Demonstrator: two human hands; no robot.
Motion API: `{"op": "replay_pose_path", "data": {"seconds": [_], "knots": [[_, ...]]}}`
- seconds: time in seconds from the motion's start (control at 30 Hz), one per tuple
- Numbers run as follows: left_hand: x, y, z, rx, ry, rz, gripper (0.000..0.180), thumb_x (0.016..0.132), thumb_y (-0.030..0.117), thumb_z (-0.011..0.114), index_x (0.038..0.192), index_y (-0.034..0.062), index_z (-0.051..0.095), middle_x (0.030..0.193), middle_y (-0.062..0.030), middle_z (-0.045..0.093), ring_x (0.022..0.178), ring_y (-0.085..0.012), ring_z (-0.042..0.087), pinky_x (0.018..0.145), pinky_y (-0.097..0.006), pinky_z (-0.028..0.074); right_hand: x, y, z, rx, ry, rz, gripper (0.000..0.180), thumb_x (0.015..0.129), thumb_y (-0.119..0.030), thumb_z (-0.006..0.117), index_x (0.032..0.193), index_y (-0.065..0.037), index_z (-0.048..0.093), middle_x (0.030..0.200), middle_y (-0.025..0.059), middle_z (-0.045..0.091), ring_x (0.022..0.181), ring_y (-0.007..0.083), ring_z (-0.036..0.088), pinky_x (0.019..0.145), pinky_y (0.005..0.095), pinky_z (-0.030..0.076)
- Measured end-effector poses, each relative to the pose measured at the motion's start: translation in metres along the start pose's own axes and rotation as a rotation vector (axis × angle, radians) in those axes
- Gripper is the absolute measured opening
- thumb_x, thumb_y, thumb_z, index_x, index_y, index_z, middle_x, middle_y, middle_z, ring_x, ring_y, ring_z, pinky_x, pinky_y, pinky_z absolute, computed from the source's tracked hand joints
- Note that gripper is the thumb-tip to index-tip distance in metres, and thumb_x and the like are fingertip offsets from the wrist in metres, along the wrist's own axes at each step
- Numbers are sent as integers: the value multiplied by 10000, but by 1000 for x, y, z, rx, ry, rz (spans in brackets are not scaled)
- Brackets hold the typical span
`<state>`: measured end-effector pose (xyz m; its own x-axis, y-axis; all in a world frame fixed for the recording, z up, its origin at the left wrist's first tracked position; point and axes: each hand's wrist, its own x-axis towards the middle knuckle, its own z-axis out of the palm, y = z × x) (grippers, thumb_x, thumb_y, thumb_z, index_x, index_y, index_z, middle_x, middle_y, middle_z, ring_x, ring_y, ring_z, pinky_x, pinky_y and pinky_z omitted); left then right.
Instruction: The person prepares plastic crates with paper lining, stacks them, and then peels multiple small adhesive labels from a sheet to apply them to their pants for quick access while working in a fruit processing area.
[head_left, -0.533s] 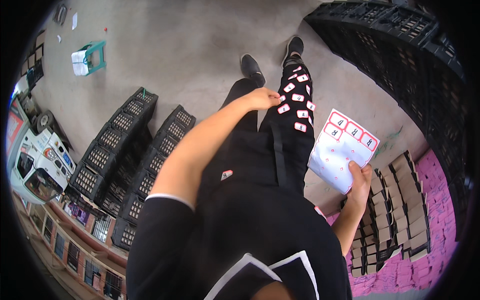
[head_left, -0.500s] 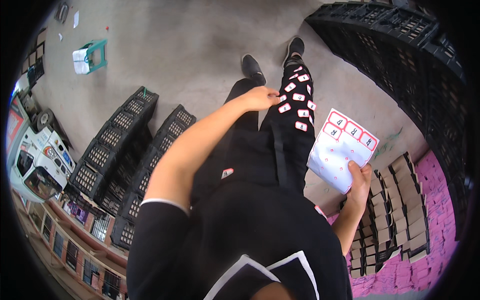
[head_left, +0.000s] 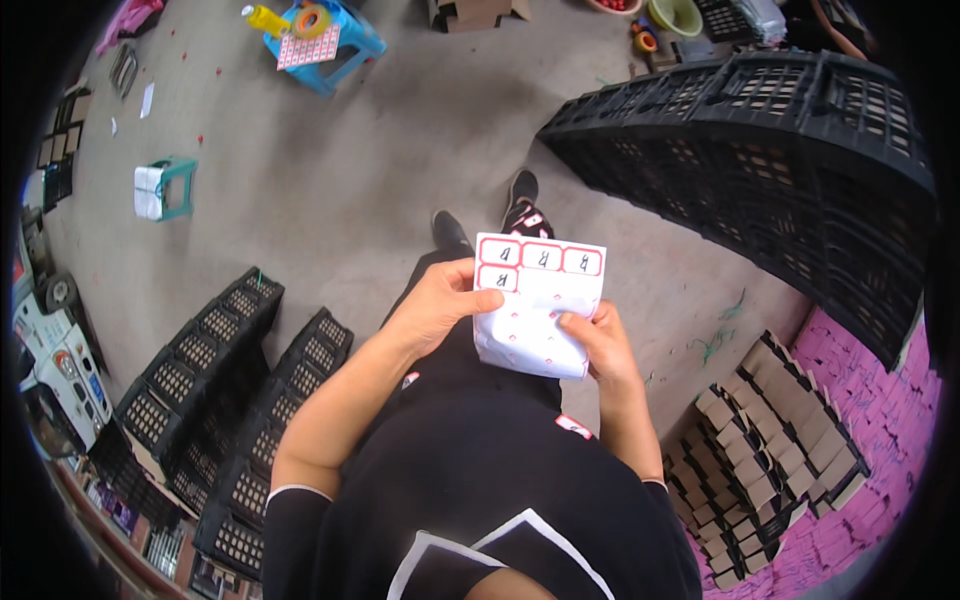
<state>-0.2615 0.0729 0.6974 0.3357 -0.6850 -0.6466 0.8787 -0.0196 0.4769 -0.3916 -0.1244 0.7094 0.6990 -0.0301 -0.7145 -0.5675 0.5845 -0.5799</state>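
A white sheet of red-bordered stickers (head_left: pixel 535 335) is held up in front of my body, with several handwritten labels left along its top and a bare, creased lower part. My left hand (head_left: pixel 437 308) pinches its left edge, the thumb lying just under the lower label. On the opposite side my right hand (head_left: pixel 607 345) grips the sheet, thumb on top and fingers behind. Loose stickers cling to my clothes: one sticker (head_left: pixel 573 427) near the right of my waist, another sticker (head_left: pixel 410 380) at the left. More leg stickers (head_left: pixel 533 220) show past the sheet, which hides most of that leg.
Black crates (head_left: pixel 200 370) stand in rows at the left, and a tall crate stack (head_left: pixel 740 130) rises at the right. Cardboard pieces (head_left: pixel 770 440) lie by a pink pile (head_left: pixel 880 420). A blue stool (head_left: pixel 345 45) holds tape; a green stool (head_left: pixel 178 188) stands farther left.
My left hand has left the trouser leg and now holds the sheet's left edge. My right hand has brought the sheet inward, to the middle. The view has shifted, showing more floor ahead.
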Motion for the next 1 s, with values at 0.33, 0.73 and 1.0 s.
{"op": "replay_pose_path", "data": {"seconds": [0.33, 0.73, 1.0], "knots": [[-5, 12, 11, 332, 133, 43, 205, 872, 65, 606, 1045, -40, 639, 947, -50, 656, 861, -90, 584, 801, -247, 467, 7, -30, 35, -1067, 548, -935, 717, 622, -34, 754, 1289, -82, 493, 1199, 126, 531, 1042, 255, 519, 858, 367, 418], [-17, 12, 23, 693, 108, 203, 157, 794, 17, 573, 925, -19, 653, 849, -61, 584, 782, -118, 569, 687, -268, 446, 20, -17, 53, -1279, 273, -1166, 301, 657, -108, 754, 944, -97, 663, 937, 21, 601, 837, 222, 556, 733, 362, 432], [-14, 2, 36, 1050, 63, 408, 216, 777, -46, 525, 958, -21, 640, 942, -129, 618, 826, -254, 591, 735, -303, 461, 16, -8, 42, -1228, 182, -1089, 232, 689, -110, 738, 905, -80, 658, 878, 37, 609, 798, 221, 572, 707, 355, 447]]}}
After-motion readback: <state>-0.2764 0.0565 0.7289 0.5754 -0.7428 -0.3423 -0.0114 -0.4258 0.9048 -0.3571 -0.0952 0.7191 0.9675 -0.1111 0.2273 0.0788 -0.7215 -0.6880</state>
